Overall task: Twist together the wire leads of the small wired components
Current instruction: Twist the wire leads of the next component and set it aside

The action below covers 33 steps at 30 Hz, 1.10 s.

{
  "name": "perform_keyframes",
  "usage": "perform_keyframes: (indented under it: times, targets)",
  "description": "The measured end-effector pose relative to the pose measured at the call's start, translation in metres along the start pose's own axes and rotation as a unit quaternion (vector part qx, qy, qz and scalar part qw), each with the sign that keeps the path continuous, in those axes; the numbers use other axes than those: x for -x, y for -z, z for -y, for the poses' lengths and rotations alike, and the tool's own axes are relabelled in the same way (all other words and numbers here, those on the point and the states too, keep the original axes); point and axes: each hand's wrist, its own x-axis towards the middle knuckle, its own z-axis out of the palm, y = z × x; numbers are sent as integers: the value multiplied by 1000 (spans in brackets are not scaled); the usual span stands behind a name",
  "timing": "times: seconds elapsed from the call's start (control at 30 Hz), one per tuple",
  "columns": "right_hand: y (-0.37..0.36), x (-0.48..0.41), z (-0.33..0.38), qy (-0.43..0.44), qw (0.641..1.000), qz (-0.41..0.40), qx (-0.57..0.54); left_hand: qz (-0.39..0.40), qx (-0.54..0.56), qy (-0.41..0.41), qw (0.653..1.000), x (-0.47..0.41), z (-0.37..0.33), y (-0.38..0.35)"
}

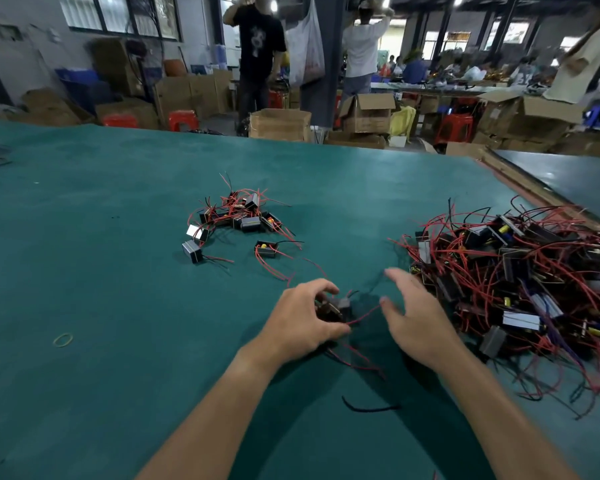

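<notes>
My left hand [302,318] grips a small dark wired component [336,308] just above the green table [118,254], fingers curled round it. Red leads [362,318] run from the component toward my right hand and trail below my left hand. My right hand [413,313] hovers just right of it with fingers spread and relaxed, holding nothing that I can see. A large tangled pile of components with red and black wires [520,282] lies at the right. A smaller group of components [239,220] lies further back at the centre.
A loose black wire piece [368,407] lies between my forearms. A rubber band [63,339] sits at the left. Beyond the table's far edge stand cardboard boxes [279,124], red stools [183,120] and several people.
</notes>
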Motion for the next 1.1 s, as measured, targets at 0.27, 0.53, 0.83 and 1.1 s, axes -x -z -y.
perform_keyframes:
  times: [0.27, 0.53, 0.83, 1.1]
  targets:
    - [0, 10, 28, -34, 979, 33, -200, 0, 28, 7, 1000, 3, 7, 1]
    - [5, 11, 30, -76, 936, 12, -343, -49, 143, 85, 985, -1, 9, 4]
    - [14, 10, 27, -95, 893, -17, -439, -3, 79, 37, 996, 5, 1, 2]
    - [13, 9, 27, -114, 902, 1, -416, 2, -58, -11, 998, 8, 1, 4]
